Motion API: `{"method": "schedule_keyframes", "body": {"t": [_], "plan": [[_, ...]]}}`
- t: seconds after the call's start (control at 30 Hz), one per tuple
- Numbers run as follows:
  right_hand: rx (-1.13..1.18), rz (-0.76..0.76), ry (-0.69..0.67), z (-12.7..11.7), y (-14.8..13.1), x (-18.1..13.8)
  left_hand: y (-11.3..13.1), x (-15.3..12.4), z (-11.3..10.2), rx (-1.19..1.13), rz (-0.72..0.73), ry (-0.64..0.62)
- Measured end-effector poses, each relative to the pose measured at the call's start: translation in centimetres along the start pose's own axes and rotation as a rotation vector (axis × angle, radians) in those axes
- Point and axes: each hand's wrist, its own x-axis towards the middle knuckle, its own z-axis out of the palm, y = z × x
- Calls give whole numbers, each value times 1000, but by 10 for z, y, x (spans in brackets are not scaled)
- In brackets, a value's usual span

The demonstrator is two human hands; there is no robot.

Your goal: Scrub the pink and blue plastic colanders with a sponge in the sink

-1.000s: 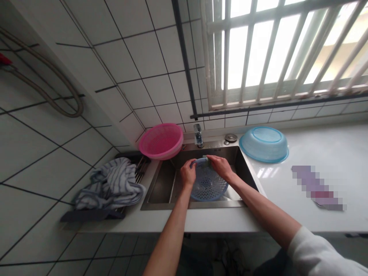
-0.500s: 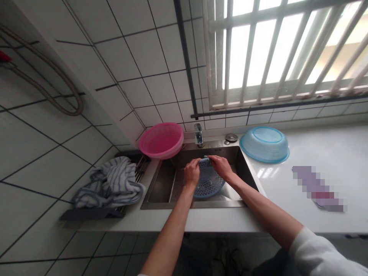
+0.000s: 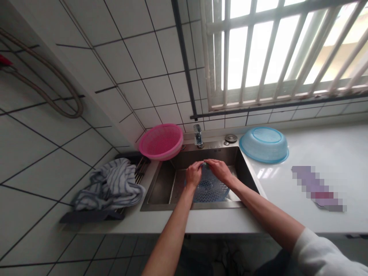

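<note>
A blue plastic basket with a holed, mesh-like wall (image 3: 211,190) is tilted inside the steel sink (image 3: 161,186). My left hand (image 3: 194,174) is closed on the basket's upper rim at its left side. Close beside it, my right hand (image 3: 219,170) is closed at the same rim, fingertips almost meeting the left ones. A small greyish-green bit (image 3: 204,163) shows between the fingertips; it is too small and covered to name. The fingers hide much of the rim.
Behind the sink stands a faucet (image 3: 198,135), with a pink basket (image 3: 161,142) to its left and a metal drain stopper (image 3: 230,138) to its right. An upturned blue basin (image 3: 263,145) sits on the white counter (image 3: 310,149). Striped cloth (image 3: 115,184) lies at left.
Both hands have come slightly lower and closer together at the rim. The basket has tilted and shifted a little, and the green bit by my right hand is now mostly covered.
</note>
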Motion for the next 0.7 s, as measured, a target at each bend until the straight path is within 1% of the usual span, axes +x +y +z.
{"method": "schedule_keyframes", "body": {"t": [0.03,0.07,0.13,0.2,0.23,0.27,0.33,0.43,0.47,0.5,0.57,0.63,0.67,0.7], "plan": [[6,-21,-15,0,-2,1,0,0,0,-2,6,-9],[12,-23,-16,-1,-2,2,-1,0,-2,-3,-13,15],[27,25,28,-7,4,3,-5,0,-7,3,-115,139],[30,106,92,-13,13,3,-10,0,-11,17,-219,260],[25,140,114,-15,16,2,-11,0,-12,23,-240,288],[16,160,122,-16,18,1,-11,0,-12,23,-239,289],[1,146,100,-13,16,-1,-7,1,-9,4,-170,213],[11,38,24,-6,6,-2,0,1,-5,-28,-47,31],[19,10,3,-5,4,-1,1,0,-5,-31,-36,1],[28,-3,-4,-5,4,0,1,0,-6,-30,-52,10],[48,22,33,-9,9,2,-4,0,-10,-21,-153,127],[60,94,106,-14,18,2,-10,-1,-15,-9,-267,270],[59,132,138,-16,22,2,-12,-1,-16,-6,-300,313],[56,157,158,-17,24,2,-13,0,-16,-9,-308,327]]}}
